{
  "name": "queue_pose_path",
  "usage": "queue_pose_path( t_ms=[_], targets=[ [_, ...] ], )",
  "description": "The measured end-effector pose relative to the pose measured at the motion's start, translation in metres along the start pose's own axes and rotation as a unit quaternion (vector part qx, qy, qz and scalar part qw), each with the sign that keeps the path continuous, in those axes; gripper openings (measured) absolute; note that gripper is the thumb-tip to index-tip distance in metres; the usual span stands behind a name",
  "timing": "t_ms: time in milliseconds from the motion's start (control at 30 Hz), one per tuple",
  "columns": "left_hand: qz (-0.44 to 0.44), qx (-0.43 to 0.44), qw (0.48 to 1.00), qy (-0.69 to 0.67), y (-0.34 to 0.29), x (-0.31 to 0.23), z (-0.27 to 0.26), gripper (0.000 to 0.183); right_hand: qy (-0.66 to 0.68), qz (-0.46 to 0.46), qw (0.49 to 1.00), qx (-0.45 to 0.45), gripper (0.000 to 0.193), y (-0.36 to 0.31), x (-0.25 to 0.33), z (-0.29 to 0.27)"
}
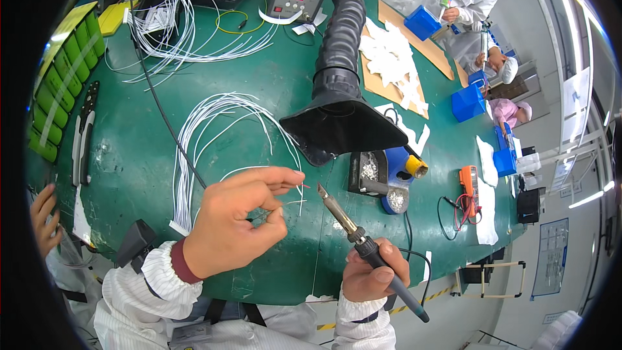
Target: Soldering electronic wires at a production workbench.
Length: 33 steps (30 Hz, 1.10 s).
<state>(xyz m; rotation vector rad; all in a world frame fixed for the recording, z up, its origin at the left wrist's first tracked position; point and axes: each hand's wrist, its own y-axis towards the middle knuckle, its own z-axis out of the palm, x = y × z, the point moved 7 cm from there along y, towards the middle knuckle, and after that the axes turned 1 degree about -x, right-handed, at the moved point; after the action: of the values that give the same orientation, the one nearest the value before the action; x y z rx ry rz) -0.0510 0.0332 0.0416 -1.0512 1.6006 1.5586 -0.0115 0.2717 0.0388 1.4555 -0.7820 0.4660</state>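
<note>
Over the worktop (pixel 120 120), left hand (pixel 234 217) pinches thin wire (pixel 295 201), right hand (pixel 377 273) grips soldering iron (pixel 342 215); no contact yet, I think; white bundle (pixel 182 188)'s loose.

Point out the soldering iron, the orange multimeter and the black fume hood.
Soldering iron (pixel 367 247): head view, on the dark collar above the handle.
Orange multimeter (pixel 468 186): head view, on its front.
Black fume hood (pixel 343 120): head view, on the flared mouth.

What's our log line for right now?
left hand: thin red wire; right hand: dark-handled metal soldering iron; tip: apart from wire
</note>
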Motion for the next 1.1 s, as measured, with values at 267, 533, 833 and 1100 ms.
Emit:
queue_pose_path(
  t_ms=[267,533,833,1100],
  targets=[
    [0.006,0.026,1.000,-0.010,0.000,-0.002,0.002,0.011,0.086,0.087,0.992,-0.028,0.045,0.004,-0.009,0.002],
    [0.016,0.016,1.000,-0.009,0.000,-0.003,0.005,0.012,0.107,0.115,0.985,-0.071,0.040,-0.003,-0.008,-0.002],
    [0.017,-0.021,0.999,-0.038,0.001,-0.002,0.002,0.015,0.125,0.130,0.983,-0.039,0.042,-0.003,-0.010,-0.004],
    [0.015,0.013,0.999,-0.031,-0.001,-0.001,0.001,0.015,0.025,0.039,0.999,0.020,0.038,-0.005,0.003,0.005]
  ],
)
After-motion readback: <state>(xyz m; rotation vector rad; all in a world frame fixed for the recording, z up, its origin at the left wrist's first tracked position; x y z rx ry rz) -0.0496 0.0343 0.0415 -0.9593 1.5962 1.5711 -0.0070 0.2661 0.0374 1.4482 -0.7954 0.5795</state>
